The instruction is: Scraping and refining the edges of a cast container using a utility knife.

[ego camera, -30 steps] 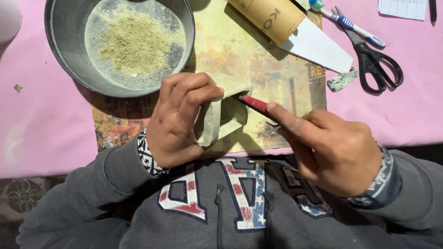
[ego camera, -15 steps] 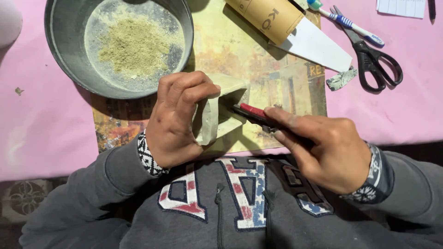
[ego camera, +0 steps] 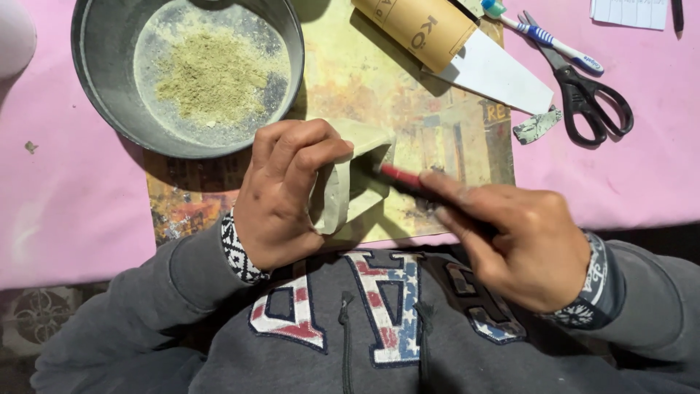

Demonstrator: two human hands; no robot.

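My left hand (ego camera: 281, 191) grips a small pale clay piece (ego camera: 348, 182), a hollow boxy shape held just above a printed paper mat (ego camera: 408, 95). My right hand (ego camera: 521, 244) holds a thin tool with a red handle (ego camera: 402, 176); its tip reaches into the clay piece's open side. Both hands sit close to my chest, over the mat's near edge.
A grey metal bowl (ego camera: 109, 95) with pale powder stands at the upper left on the pink cloth (ego camera: 65, 211). A brown paper roll (ego camera: 419, 29) with a white sheet lies at the top. Black scissors (ego camera: 587, 98) and a toothbrush (ego camera: 543, 35) lie at the upper right.
My right hand has slid left and turned, bringing the red tool's tip into the clay piece. My left hand keeps its hold, nearly still.
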